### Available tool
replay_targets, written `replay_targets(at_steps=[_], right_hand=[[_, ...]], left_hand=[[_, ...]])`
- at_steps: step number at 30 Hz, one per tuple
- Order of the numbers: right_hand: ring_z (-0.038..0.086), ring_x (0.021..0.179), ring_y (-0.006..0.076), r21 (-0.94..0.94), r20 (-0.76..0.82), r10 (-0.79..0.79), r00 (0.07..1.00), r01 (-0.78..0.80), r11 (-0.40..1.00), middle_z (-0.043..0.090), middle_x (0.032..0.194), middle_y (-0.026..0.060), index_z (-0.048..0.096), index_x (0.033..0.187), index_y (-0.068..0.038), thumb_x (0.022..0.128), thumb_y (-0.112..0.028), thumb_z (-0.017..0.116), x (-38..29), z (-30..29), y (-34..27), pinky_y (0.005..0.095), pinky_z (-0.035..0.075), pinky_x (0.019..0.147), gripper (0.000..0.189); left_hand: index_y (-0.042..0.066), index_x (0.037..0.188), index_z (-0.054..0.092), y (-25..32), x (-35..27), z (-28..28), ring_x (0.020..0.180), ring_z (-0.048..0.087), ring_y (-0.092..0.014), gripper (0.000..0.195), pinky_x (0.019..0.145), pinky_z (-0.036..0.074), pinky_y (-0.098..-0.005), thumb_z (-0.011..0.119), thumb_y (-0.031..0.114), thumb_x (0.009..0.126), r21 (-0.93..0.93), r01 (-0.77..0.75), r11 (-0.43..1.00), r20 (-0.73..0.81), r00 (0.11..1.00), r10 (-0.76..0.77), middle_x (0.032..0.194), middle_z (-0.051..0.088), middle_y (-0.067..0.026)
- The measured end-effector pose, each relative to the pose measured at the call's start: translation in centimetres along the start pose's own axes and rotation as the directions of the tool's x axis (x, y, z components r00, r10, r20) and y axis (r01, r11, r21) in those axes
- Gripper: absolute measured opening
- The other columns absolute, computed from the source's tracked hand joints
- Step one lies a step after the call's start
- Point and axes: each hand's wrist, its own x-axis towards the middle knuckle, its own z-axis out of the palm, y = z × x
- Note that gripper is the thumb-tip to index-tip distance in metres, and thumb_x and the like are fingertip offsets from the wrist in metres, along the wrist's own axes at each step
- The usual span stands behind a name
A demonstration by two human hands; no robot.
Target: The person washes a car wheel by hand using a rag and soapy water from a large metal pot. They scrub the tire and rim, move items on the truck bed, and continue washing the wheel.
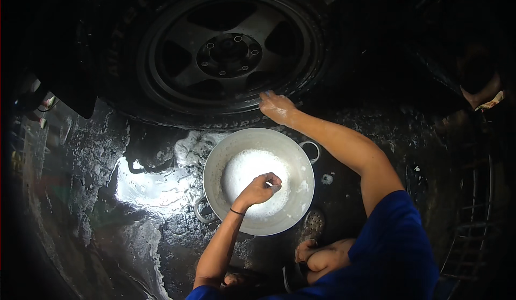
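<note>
My right hand (279, 108), wet with suds, reaches to the lower edge of a vehicle's alloy wheel (250, 84). Its fingers are bent at the rim, and a small bluish patch shows by the fingertips; whether it grips something is hidden. Above a round metal basin (300, 203) hangs my left hand (260, 190), a dark band on its wrist. Its thumb and fingers curl into a loose loop with nothing visible inside. White soapy water (242, 171) lies in the basin, which has a loop handle on either side.
A black tyre (225, 123) with raised lettering surrounds the wheel. Suds and bright wet patches (157, 187) cover the dark floor left of the basin. My clog-shod foot (314, 223) is close to the basin. Another person's feet (46, 110) appear far left; a metal grid (475, 207) lies at right.
</note>
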Motion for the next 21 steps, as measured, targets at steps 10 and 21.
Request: replay_targets(at_steps=[10,21], right_hand=[[0.068,0.089,0.0165,-0.604,-0.551,-0.358,0.754,-0.064,0.794,0.065,0.101,0.0054,0.071,0.093,-0.004,0.078,-0.005,0.070,-2.7,-23.7,5.9,0.0209,0.058,0.053,0.014],[0.067,0.085,0.0197,-0.460,-0.449,-0.307,0.839,0.077,0.885,0.064,0.099,0.0064,0.069,0.091,-0.006,0.072,-0.001,0.071,-9.0,-16.0,10.3,0.0289,0.060,0.060,0.020]], left_hand=[[0.001,0.102,0.067,2.8,2.2,0.0,0.086,0.063,-0.016,0.022,0.080,0.052,-0.0316,0.066,0.018,0.089,0.023,-0.077,0.997,-0.027,0.997,0.077,0.094,0.068,-0.0066],[0.001,0.102,0.068,2.3,1.3,-0.5,0.087,0.064,-0.018,0.023,0.082,0.052,-0.0316,0.066,0.020,0.090,0.059,-0.083,0.995,-0.029,0.996,0.085,0.092,0.068,-0.0078]])
